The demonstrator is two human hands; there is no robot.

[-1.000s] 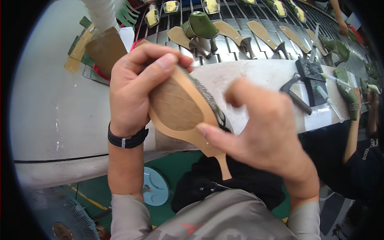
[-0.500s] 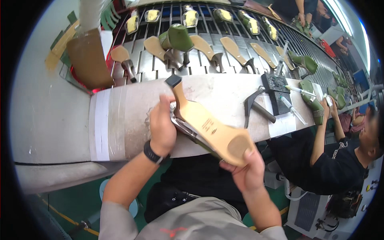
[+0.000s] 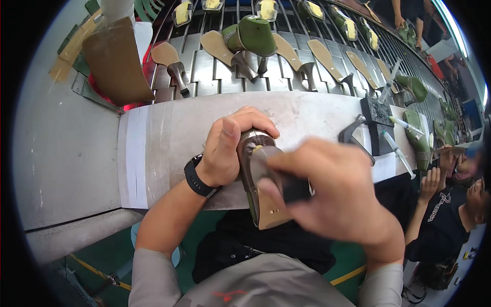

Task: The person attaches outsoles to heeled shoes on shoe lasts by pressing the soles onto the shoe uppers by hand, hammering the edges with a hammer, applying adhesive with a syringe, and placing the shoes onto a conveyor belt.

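A dark metallic shoe (image 3: 247, 171) with a green lower edge is in front of me, its back end pointing away from me. My left hand (image 3: 225, 148) is wrapped round the back end, thumb raised. The beige sole (image 3: 269, 217) shows toward my body. My right hand (image 3: 332, 189), blurred by motion, is closed on the shoe's heel (image 3: 266, 162); a black block-like end shows below its fingers. Gathered upper material and a small yellowish patch show at the shoe's back end. A dark hammer-like tool (image 3: 353, 134) lies beyond my right hand, partly hidden by it.
Beyond the white bench (image 3: 189, 120) runs a slatted metal conveyor (image 3: 215, 82) bearing several beige soles with heels, a green shoe (image 3: 255, 37) and shoes with yellow fillings. At right are a black block (image 3: 378, 123), syringes (image 3: 398, 152), another green shoe (image 3: 418, 140) and a co-worker (image 3: 434, 204).
The shoe has turned, its sole now toward my body rather than facing up. My right hand has moved from the toe end up to the heel. The co-worker's hands have shifted.
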